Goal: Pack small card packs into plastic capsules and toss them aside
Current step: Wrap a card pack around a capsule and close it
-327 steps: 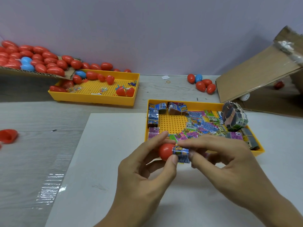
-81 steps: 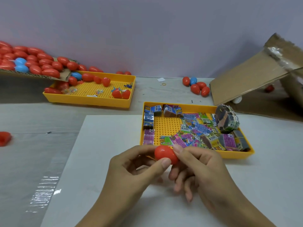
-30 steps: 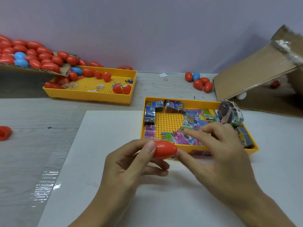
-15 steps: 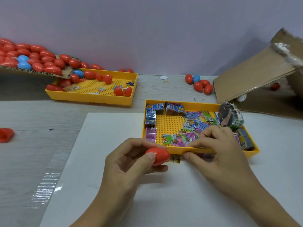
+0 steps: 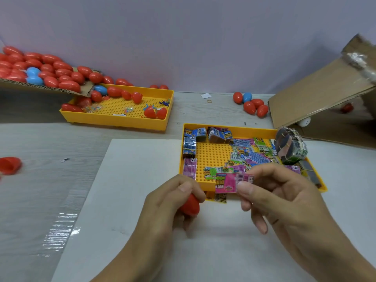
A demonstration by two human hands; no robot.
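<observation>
the pink card pack (image 5: 226, 183), flat and glossy, is pinched in the right hand (image 5: 284, 202) over the near edge of the yellow tray (image 5: 211, 185). the left hand (image 5: 173, 208) has its grip closed around a smooth red capsule (image 5: 190, 204), near on the worktop (image 5: 50, 180). i think the slippery pack may slide out, because only the fingertips hold it.

Lighting even and bright, soft overhead source. Faint shadows under both hands on the white sheet (image 5: 142, 231). Glare streaks on the clear film (image 5: 61, 231) at left. Wide-angle bending at edges; red capsule half (image 5: 10, 164) at far left blurred.
</observation>
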